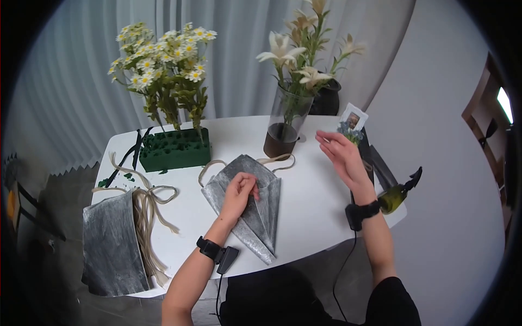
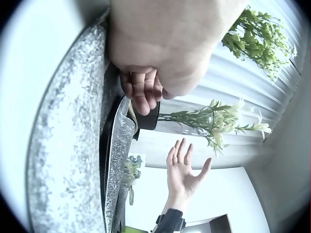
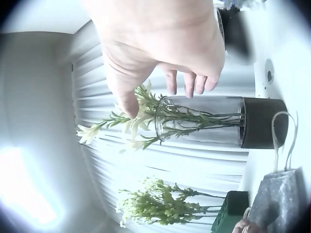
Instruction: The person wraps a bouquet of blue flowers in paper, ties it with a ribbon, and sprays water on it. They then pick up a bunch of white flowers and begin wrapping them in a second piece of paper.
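A grey mottled bag (image 1: 253, 233) with beige cord handles lies on the white table (image 1: 321, 212). My left hand (image 1: 241, 191) rests over its opening, fingers loosely curled; in the left wrist view no object shows between the fingers (image 2: 141, 99). My right hand (image 1: 342, 157) is raised above the table's right side, fingers extended and apart from anything. Nearest it stands a clear glass vase (image 1: 291, 103) with a dark base, holding pale lilies (image 1: 280, 51). The right wrist view shows the vase (image 3: 204, 131) beyond the fingers.
White daisies (image 1: 163, 54) stand in a green foam block (image 1: 174, 155) at back left. More grey bags (image 1: 111, 244) with beige cords overhang the left edge. A small picture frame (image 1: 353, 117), blue flowers (image 1: 349, 132) and a green spray bottle (image 1: 392, 198) stand at right.
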### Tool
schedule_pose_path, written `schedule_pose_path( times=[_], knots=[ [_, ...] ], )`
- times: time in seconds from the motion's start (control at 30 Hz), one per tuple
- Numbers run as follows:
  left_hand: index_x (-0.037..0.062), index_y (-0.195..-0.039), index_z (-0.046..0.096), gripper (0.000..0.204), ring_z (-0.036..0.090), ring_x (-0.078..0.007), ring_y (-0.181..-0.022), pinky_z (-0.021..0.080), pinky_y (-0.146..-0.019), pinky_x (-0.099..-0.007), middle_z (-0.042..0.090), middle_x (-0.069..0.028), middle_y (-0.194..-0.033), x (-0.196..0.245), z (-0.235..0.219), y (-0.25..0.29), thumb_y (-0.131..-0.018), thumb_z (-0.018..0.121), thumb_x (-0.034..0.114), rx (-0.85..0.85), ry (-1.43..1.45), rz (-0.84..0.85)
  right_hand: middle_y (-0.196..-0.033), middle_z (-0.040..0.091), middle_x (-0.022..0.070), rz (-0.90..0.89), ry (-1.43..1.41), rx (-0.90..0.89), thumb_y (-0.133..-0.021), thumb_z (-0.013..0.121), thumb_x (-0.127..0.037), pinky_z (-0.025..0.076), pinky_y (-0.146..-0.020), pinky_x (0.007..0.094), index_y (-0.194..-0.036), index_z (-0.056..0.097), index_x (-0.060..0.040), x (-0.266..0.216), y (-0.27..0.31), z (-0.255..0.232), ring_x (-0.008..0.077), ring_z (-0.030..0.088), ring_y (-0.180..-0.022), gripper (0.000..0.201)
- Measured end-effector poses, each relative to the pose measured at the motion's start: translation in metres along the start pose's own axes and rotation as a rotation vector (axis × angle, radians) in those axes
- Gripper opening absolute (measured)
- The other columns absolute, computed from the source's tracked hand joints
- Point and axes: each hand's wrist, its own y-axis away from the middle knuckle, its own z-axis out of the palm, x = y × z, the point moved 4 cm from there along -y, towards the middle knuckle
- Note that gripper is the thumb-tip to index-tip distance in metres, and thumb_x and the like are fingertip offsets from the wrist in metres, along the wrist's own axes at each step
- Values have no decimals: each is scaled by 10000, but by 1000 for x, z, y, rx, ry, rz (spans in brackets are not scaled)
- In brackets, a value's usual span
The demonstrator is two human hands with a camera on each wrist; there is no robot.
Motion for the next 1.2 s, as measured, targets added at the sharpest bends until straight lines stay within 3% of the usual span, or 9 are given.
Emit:
schedule_pose_path(
  times=[0.1, 0.33, 0.53, 0.6, 0.83, 0.93, 1.07, 1.13, 1.2],
  knots=[
    [4, -1095, 581, 162, 601, -119, -720, 495, -731, -255, 617, -37, -807, 3, 2, 1, -1054, 528, 152, -1, -25, -5, -1050, 729, 158, 17, 232, 102, -932, 678, -15, 564, -767, 248, -1048, 624, 18, -13, 56, -6, 152, 711, -874, 132],
    [11, -1098, 589, 171, 575, -120, -714, 469, -719, -256, 602, -34, -797, 5, 4, 0, -1054, 523, 162, 19, -75, -14, -742, 691, 66, -95, 411, 272, -891, 712, 17, 447, -480, 192, -975, 678, 21, -39, 172, -73, 67, 575, -496, 91],
    [19, -1098, 597, 180, 557, -110, -724, 453, -724, -250, 592, -24, -791, 6, 4, 0, -1060, 519, 177, 11, -124, -10, -881, 637, 4, -395, 702, 833, -895, 731, -10, 453, -692, 192, -1013, 673, -9, -68, 225, -146, 38, 567, -792, 131],
    [22, -1098, 599, 181, 554, -110, -724, 453, -725, -250, 589, -23, -791, 6, 4, 1, -1061, 518, 180, 5, -118, -9, -1017, 625, 46, -708, 741, 1002, -909, 729, -48, 469, -803, 225, -1119, 646, -1, -84, 231, -161, 77, 567, -904, 231],
    [31, -1117, 593, 196, 545, -107, -731, 452, -736, -243, 575, -26, -812, 8, 3, 1, -1071, 509, 201, 14, -124, -24, -1394, 529, 135, -520, 1052, 837, -901, 775, -236, 438, -1034, 327, -1473, 395, -30, -89, 188, -185, 190, 527, -1262, 716],
    [28, -1121, 590, 190, 548, -112, -730, 452, -735, -243, 578, -29, -811, 5, 1, 0, -1069, 510, 193, 2, -123, -11, -1347, 566, 140, -337, 908, 842, -900, 775, -274, 448, -1028, 336, -1461, 409, -25, -76, 178, -218, 194, 526, -1269, 714],
    [12, -1124, 581, 172, 571, -125, -725, 462, -730, -257, 599, -42, -799, 10, 6, 2, -1055, 506, 151, 19, -158, -16, -1052, 617, 63, -215, 1058, 871, -917, 755, -330, 464, -841, 287, -1289, 577, 1, -61, 171, -257, 146, 543, -928, 529],
    [9, -1130, 576, 175, 583, -128, -731, 474, -740, -260, 604, -42, -807, 7, 4, 2, -1055, 507, 150, 10, -151, -3, -936, 617, 32, -481, 1086, 930, -943, 728, -306, 452, -781, 289, -1160, 654, -11, -53, 169, -271, 115, 534, -846, 373],
    [9, -1135, 572, 177, 593, -130, -738, 489, -750, -264, 609, -44, -817, 8, 5, 3, -1057, 505, 152, -3, -119, 19, -931, 614, 30, -218, 1097, 942, -934, 736, -311, 442, -747, 282, -1176, 650, -8, -54, 173, -285, 114, 512, -816, 397]
  ],
)
